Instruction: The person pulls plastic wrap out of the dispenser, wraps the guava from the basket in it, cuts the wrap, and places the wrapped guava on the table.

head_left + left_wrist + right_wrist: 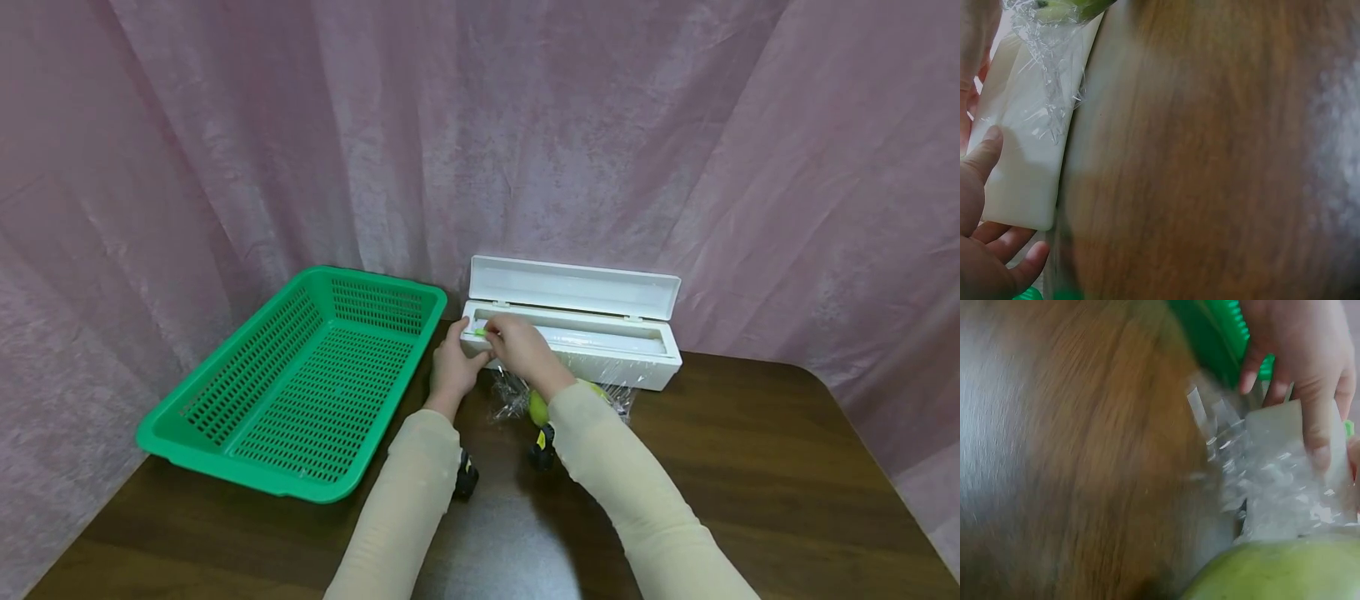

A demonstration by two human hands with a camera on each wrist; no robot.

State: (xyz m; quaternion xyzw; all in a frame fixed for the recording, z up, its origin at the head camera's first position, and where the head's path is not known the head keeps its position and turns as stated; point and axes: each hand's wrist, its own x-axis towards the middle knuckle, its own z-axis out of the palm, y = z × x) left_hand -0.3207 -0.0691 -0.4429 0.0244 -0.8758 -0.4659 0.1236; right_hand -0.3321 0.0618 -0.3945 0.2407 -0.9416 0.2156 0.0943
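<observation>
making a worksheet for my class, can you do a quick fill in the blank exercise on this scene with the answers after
1. The basket on the table is ____ in color.
2. The lid of the white box is ____, not closed.
3. Of the person's hands, the one holding the box's end near the basket is the ____.
4. Seen from the person's side, the fruit is in ____ of the box.

Missing words: green; open; left; front

Cream fabric right sleeve [622, 467] partly hides the rounded yellow-green fruit [537, 410]; small bright-green piece [480, 332], too tiny to identify.
</observation>
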